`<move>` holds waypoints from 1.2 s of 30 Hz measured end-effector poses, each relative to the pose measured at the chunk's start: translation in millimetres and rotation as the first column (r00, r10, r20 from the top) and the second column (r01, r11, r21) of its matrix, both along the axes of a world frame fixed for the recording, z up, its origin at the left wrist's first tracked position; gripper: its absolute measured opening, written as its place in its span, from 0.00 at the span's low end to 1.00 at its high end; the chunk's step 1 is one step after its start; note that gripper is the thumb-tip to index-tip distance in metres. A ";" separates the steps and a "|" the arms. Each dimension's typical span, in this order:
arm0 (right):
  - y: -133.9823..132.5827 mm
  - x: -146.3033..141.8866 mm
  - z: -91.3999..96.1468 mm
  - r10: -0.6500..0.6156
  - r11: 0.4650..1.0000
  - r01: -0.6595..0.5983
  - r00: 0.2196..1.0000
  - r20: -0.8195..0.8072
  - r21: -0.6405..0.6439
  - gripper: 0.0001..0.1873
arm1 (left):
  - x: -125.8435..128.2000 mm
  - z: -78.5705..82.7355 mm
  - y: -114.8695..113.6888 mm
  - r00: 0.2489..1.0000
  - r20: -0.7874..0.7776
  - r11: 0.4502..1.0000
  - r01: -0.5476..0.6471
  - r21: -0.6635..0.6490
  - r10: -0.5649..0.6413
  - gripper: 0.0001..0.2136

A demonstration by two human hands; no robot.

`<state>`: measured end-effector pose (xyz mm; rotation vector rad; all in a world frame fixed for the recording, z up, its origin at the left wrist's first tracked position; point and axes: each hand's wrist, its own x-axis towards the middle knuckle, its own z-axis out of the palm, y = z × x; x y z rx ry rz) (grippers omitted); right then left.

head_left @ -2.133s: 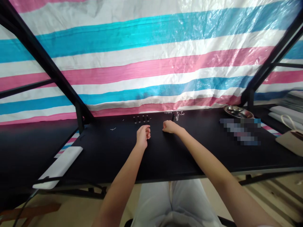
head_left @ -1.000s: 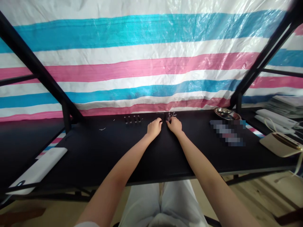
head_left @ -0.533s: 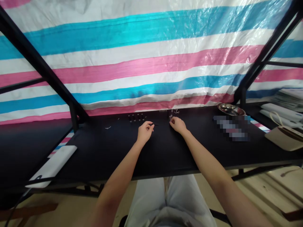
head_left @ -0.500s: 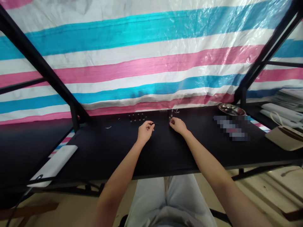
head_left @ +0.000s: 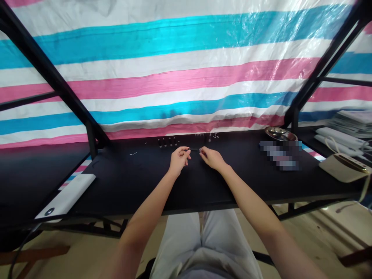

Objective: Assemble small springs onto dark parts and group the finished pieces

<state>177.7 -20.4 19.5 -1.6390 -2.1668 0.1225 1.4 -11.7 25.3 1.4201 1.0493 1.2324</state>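
Observation:
My left hand (head_left: 179, 159) is closed in a pinch on the left end of a slim black stick-like piece (head_left: 194, 150), held level just above the tabletop. My right hand (head_left: 212, 158) pinches a tiny pale piece (head_left: 200, 149) at the stick's right end; whether the two are joined I cannot tell. Beyond my left hand, several short dark pieces with pale ends (head_left: 166, 142) lie in a row. Behind my right hand are a row of tiny pale bits (head_left: 199, 135), a small clear-looking piece (head_left: 209, 137) and thin white curled strands (head_left: 216, 135).
The black table (head_left: 130, 186) carries a white oblong device (head_left: 69, 195) at left and a white scrap (head_left: 133, 154). Rightward are a shiny metal dish (head_left: 281, 134), a pixelated item (head_left: 281, 155) and a beige box (head_left: 343, 166) with a cable. Black posts and a striped sheet (head_left: 186, 81) stand behind.
My right hand has moved left from beside the small pieces, bringing a tiny pale piece to the black stick's right end. My left hand keeps its pinch and has barely moved.

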 end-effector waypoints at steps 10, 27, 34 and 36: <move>-6.2 -5.5 5.8 0.001 1.000 0.003 0.985 0.173 -0.020 0.11 | 0.0 -0.3 -1.9 0.992 -0.130 0.995 0.005 0.100 0.008 0.14; -10.4 -12.2 9.1 -0.012 0.996 0.041 0.933 0.361 -0.075 0.11 | -1.5 -5.9 -12.6 0.760 -0.610 0.845 0.162 0.510 0.223 0.10; -12.7 -15.1 12.3 -0.053 0.996 0.076 0.942 0.331 -0.055 0.10 | -0.2 -5.8 -14.7 0.724 -0.663 0.852 0.214 0.478 0.190 0.12; -13.2 -15.5 13.4 -0.051 0.996 0.071 0.945 0.323 -0.051 0.10 | -0.2 -6.2 -14.4 0.712 -0.677 0.858 0.219 0.464 0.184 0.12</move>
